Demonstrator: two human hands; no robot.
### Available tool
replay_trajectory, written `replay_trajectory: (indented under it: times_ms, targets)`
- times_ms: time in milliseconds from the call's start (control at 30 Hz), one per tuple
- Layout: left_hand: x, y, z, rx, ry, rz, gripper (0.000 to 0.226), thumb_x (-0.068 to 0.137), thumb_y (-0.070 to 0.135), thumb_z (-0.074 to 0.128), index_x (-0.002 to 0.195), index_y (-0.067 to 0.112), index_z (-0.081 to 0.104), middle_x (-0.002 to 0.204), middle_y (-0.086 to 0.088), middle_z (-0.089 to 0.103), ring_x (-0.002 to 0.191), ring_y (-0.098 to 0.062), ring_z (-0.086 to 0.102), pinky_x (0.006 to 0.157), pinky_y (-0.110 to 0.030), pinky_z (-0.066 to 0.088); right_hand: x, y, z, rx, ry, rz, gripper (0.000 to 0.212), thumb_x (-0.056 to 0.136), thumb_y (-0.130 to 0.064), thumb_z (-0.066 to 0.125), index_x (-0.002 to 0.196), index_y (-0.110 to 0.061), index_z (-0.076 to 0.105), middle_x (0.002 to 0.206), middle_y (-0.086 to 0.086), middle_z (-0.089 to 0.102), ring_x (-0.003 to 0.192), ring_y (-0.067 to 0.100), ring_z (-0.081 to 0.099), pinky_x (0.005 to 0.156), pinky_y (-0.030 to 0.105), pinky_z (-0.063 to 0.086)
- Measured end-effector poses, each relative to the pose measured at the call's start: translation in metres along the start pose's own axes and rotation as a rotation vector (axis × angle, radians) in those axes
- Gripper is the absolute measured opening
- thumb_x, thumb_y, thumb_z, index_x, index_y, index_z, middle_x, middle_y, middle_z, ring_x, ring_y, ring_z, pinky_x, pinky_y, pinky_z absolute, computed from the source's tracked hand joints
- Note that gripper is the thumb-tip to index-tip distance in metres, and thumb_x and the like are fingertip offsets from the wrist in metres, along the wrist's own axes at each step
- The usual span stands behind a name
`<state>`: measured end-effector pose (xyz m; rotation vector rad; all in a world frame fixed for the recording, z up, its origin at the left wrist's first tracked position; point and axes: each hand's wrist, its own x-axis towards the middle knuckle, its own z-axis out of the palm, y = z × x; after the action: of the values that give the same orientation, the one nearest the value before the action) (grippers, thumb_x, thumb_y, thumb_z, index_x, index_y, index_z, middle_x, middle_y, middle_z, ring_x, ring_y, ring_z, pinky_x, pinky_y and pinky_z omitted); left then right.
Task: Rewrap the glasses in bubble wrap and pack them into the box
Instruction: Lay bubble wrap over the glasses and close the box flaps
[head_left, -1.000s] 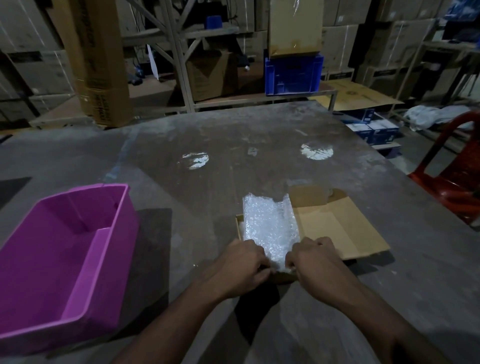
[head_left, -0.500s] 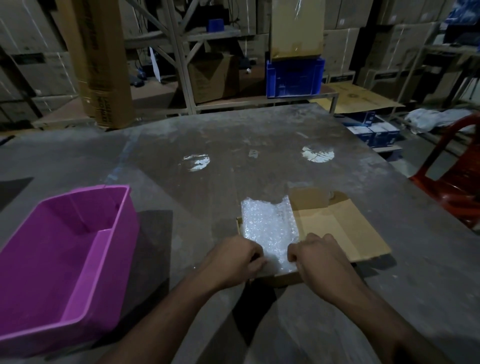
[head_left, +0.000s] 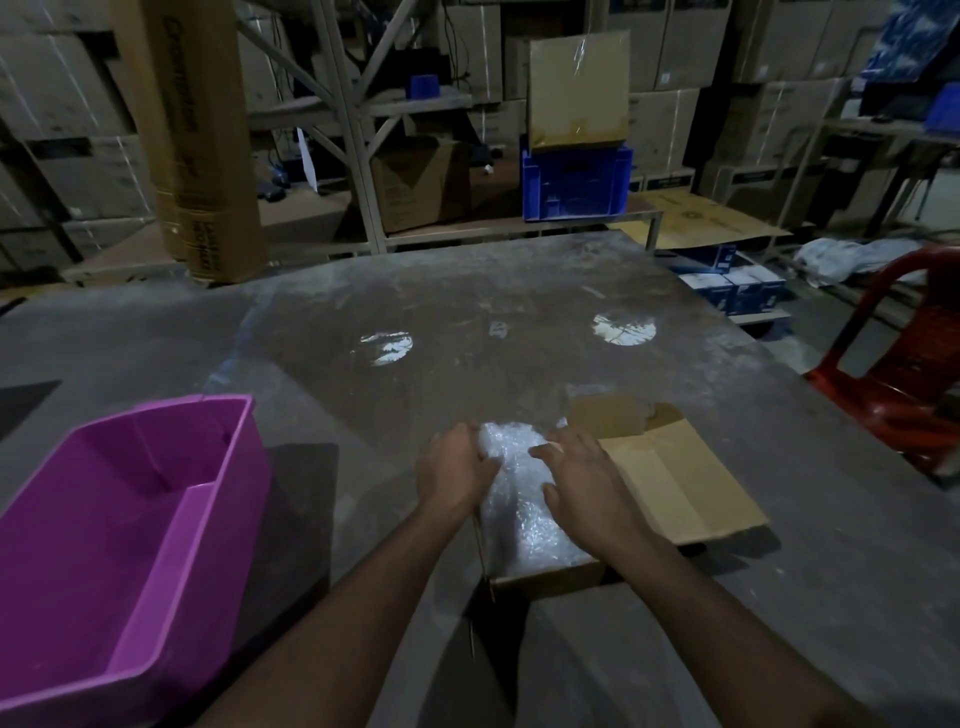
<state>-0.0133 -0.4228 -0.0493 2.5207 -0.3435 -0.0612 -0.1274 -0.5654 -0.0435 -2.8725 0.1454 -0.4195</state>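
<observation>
Bubble-wrapped bundle (head_left: 524, 499) sits in the cardboard box (head_left: 545, 577), lower centre of frame. Left hand (head_left: 454, 470) and right hand (head_left: 584, 480) press it down, fingers spread flat. Packing looks nearly done; lid flap (head_left: 675, 488) not yet closed.

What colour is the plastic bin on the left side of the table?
Purple-pink, seen best in the head view: the plastic bin.
</observation>
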Motion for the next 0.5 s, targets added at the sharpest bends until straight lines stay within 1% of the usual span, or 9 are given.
replay_trajectory:
  times_ms: [67, 100, 167, 233, 300, 333, 400, 467, 500]
  targets:
    - [0.003, -0.002, 0.000, -0.147, -0.059, -0.050, 0.009, 0.083, 0.033, 0.074, 0.090, 0.031, 0.070, 0.079, 0.011, 0.069, 0.089, -0.019, 0.070, 0.079, -0.033, 0.055, 0.002, 0.003, -0.002, 0.005, -0.001, -0.020, 0.048, 0.096, -0.018, 0.059, 0.143, -0.024, 0.052, 0.147, 0.000, 0.047, 0.138, 0.018, 0.035, 0.113, 0.033, 0.035]
    - [0.004, -0.004, 0.000, -0.211, -0.070, -0.072, 0.004, 0.084, 0.030, 0.072, 0.082, 0.029, 0.070, 0.077, 0.011, 0.070, 0.086, -0.018, 0.070, 0.077, -0.032, 0.054, 0.003, 0.004, -0.002, 0.014, -0.010, -0.040, 0.049, 0.097, -0.016, 0.057, 0.145, -0.023, 0.050, 0.149, -0.001, 0.046, 0.140, 0.016, 0.035, 0.115, 0.032, 0.031]
    - [0.006, -0.005, -0.001, -0.298, -0.070, -0.086, 0.009, 0.084, 0.028, 0.070, 0.076, 0.024, 0.070, 0.076, 0.009, 0.070, 0.076, -0.016, 0.067, 0.072, -0.031, 0.052, 0.005, 0.006, -0.003, 0.031, -0.038, -0.092, 0.051, 0.098, -0.012, 0.053, 0.147, -0.022, 0.047, 0.153, -0.002, 0.044, 0.143, 0.015, 0.032, 0.118, 0.029, 0.022]
    - [0.006, -0.004, -0.003, -0.341, -0.101, -0.065, 0.011, 0.086, 0.027, 0.066, 0.077, 0.022, 0.066, 0.071, 0.008, 0.065, 0.068, -0.015, 0.058, 0.066, -0.030, 0.046, 0.009, 0.007, 0.000, 0.022, -0.080, -0.142, 0.054, 0.098, -0.008, 0.050, 0.150, -0.022, 0.042, 0.157, -0.003, 0.039, 0.148, 0.015, 0.026, 0.121, 0.029, 0.015]
    - [0.005, -0.002, -0.004, -0.347, -0.136, -0.018, 0.012, 0.092, 0.026, 0.062, 0.081, 0.021, 0.061, 0.072, 0.006, 0.061, 0.068, -0.015, 0.053, 0.065, -0.031, 0.041, 0.013, 0.011, 0.005, -0.004, -0.111, -0.179, 0.058, 0.097, -0.006, 0.049, 0.152, -0.022, 0.039, 0.159, -0.004, 0.036, 0.150, 0.015, 0.022, 0.122, 0.032, 0.012]
    - [0.006, -0.002, -0.004, -0.362, -0.149, -0.002, 0.011, 0.093, 0.025, 0.060, 0.082, 0.022, 0.058, 0.072, 0.005, 0.059, 0.069, -0.016, 0.052, 0.066, -0.032, 0.042, 0.014, 0.013, 0.008, -0.022, -0.125, -0.193, 0.059, 0.096, -0.005, 0.049, 0.151, -0.023, 0.040, 0.158, -0.005, 0.038, 0.150, 0.015, 0.023, 0.122, 0.034, 0.012]
    - [0.008, -0.001, -0.003, -0.349, -0.160, -0.006, 0.009, 0.093, 0.022, 0.059, 0.084, 0.023, 0.055, 0.072, 0.006, 0.059, 0.068, -0.016, 0.053, 0.066, -0.032, 0.042, 0.018, 0.016, 0.009, -0.057, -0.148, -0.213, 0.059, 0.094, -0.005, 0.049, 0.149, -0.026, 0.043, 0.155, -0.007, 0.043, 0.148, 0.015, 0.026, 0.120, 0.037, 0.018]
    - [0.007, -0.001, -0.002, -0.207, -0.118, -0.009, 0.009, 0.091, 0.024, 0.061, 0.088, 0.026, 0.052, 0.079, 0.007, 0.063, 0.071, -0.014, 0.058, 0.066, -0.031, 0.042, 0.020, 0.016, 0.009, -0.101, -0.169, -0.220, 0.058, 0.093, -0.006, 0.050, 0.146, -0.028, 0.047, 0.151, -0.008, 0.048, 0.143, 0.015, 0.033, 0.111, 0.039, 0.026]
    - [0.007, -0.002, 0.000, -0.121, -0.074, 0.000, 0.014, 0.090, 0.026, 0.063, 0.090, 0.028, 0.050, 0.084, 0.008, 0.064, 0.075, -0.014, 0.061, 0.068, -0.031, 0.044, 0.021, 0.016, 0.010, -0.120, -0.183, -0.221, 0.056, 0.093, -0.007, 0.050, 0.144, -0.029, 0.049, 0.148, -0.008, 0.051, 0.139, 0.015, 0.037, 0.107, 0.040, 0.028]
